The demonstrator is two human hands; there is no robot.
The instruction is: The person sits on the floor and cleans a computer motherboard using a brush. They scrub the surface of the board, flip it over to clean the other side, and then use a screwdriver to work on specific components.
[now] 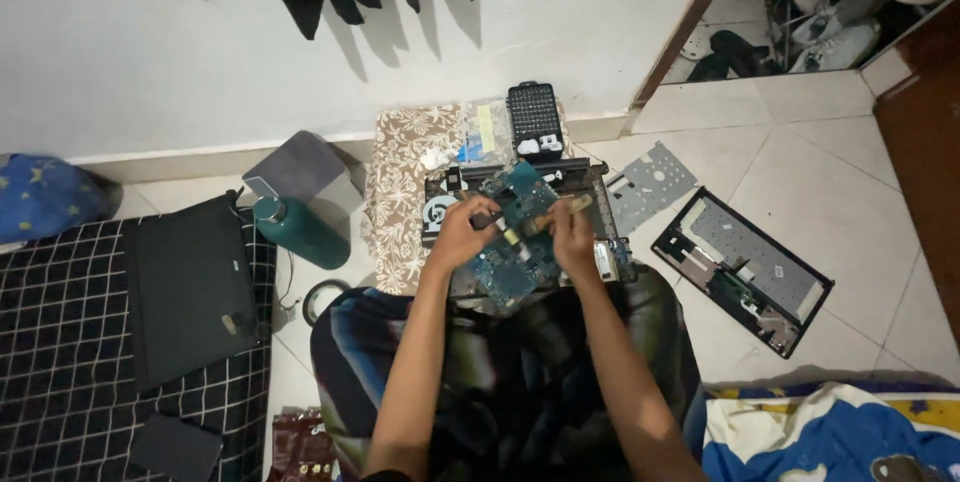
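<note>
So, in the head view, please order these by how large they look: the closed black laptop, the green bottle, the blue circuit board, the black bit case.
1. Closed black laptop
2. Blue circuit board, partly hidden by the hands
3. Green bottle
4. Black bit case, farthest away, so its rank is less sure

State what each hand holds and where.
Left hand grips the blue circuit board at its left edge; right hand holds a brush by its handle.
</note>
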